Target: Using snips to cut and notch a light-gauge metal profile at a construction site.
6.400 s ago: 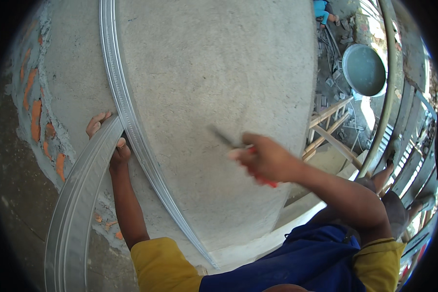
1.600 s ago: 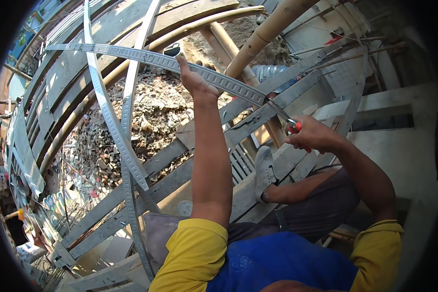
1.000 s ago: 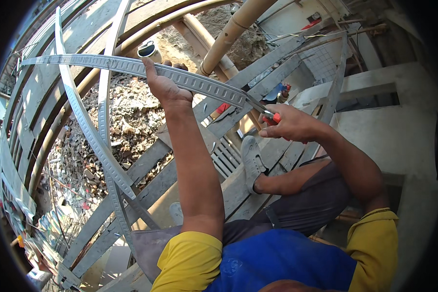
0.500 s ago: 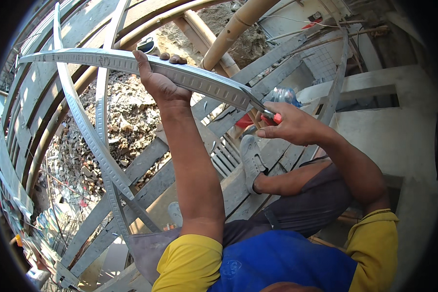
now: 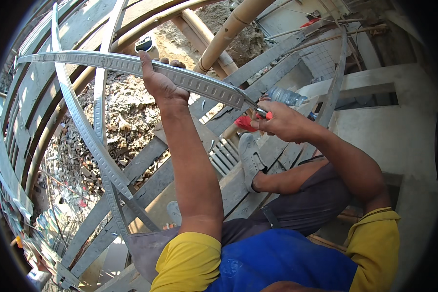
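Head view: I find the slotted metal channel (image 5: 113, 61) held up in front of the person, above the boards and the rubble. The left hand (image 5: 165, 88) is wrapped around it from below, its thumb against the near face and its fingertips over the far edge. The right hand (image 5: 281, 119) is closed on a red-handled cutting tool (image 5: 269, 116), whose blades meet the channel's right end; I cannot tell how far apart the blades stand. As to markings, I record a faint round emblem on the blue shirt front (image 5: 282, 260), too weak to read. The channel's long axis runs from upper left to lower right, its right end lower and pointing toward the right hand, its left end toward the planks at upper left. Two further metal strips, one nearer the left rim (image 5: 75, 114) and one beside it (image 5: 100, 100), pass under the channel and cross each other lower down. Beyond lie the rubble heap (image 5: 126, 121), a bamboo pole (image 5: 233, 34), a bucket (image 5: 153, 51) and a clear plastic bottle (image 5: 285, 96).
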The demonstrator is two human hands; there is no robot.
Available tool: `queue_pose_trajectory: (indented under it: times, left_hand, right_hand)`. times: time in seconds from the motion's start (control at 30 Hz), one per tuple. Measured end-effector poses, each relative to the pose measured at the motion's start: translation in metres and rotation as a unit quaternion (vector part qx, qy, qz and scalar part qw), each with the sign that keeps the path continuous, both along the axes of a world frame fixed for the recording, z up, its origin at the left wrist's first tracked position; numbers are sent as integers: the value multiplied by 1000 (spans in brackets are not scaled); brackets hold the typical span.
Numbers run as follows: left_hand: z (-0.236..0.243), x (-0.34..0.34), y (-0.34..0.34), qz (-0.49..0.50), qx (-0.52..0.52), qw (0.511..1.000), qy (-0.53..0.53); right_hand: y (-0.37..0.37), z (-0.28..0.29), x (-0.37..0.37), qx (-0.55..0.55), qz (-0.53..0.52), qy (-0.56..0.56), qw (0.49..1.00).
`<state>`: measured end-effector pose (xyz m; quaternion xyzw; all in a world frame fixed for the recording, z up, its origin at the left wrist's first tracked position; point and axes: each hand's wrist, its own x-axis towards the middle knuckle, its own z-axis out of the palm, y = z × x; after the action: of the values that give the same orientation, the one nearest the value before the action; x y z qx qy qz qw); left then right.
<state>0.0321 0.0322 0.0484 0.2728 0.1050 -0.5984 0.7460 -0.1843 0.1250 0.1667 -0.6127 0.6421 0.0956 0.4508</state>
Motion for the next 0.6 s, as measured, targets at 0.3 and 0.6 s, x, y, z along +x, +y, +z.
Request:
queue_pose_trajectory:
  times: [0.3, 0.6]
  left_hand:
    - [-13, -1, 1, -1, 14, 1000, -19]
    - [-6, -3, 4, 4, 34, 999, -24]
  right_hand:
    - [0, -14, -4, -4, -18, -11, 1000]
    - [-3, -10, 0, -1, 10, 5, 1000]
